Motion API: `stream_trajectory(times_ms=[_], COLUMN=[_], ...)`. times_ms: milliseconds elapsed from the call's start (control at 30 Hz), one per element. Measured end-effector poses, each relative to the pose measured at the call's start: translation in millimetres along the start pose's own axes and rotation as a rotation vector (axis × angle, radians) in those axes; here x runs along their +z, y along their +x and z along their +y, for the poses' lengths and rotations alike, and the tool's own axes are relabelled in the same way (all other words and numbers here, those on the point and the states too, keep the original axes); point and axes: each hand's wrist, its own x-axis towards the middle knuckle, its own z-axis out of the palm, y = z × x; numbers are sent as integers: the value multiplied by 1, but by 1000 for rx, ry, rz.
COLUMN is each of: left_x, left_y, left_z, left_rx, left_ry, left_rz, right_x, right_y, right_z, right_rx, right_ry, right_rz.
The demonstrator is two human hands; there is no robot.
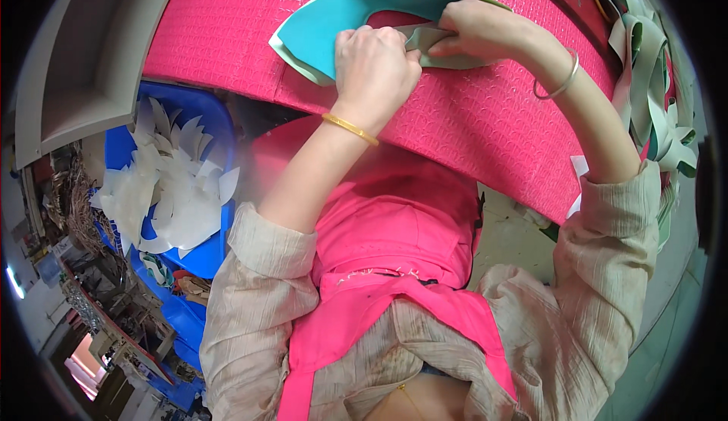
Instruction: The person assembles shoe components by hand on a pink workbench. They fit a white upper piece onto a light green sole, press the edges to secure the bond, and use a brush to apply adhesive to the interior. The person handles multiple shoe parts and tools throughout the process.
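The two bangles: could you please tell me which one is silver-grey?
The silver-grey bangle is the one at the right hand's wrist; the golden-yellow bangle sits at the left hand's wrist.

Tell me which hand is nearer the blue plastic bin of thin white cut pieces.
Left. The left hand is beyond the bin and to its right, over the pink textured surface; the right hand is farther right.

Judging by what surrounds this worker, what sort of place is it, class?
Probably a workshop cutting or assembling sheet material: a hand-held teal piece, a blue bin heaped with white cut shapes, and a bundle of pale strips at the right.
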Motion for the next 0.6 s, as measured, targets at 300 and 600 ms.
stream_trajectory(times_ms=[300,600], left_x=[-9,-15], left_y=[8,10], left_z=[1,14], left_rx=[53,102], left_ry=[102,301], left_rz=[-78,-182], right_x=[0,3], right_y=[8,1], right_z=[-2,-16], right_rx=[29,-49], right_ry=[-81,-241], right_rz=[-25,73])
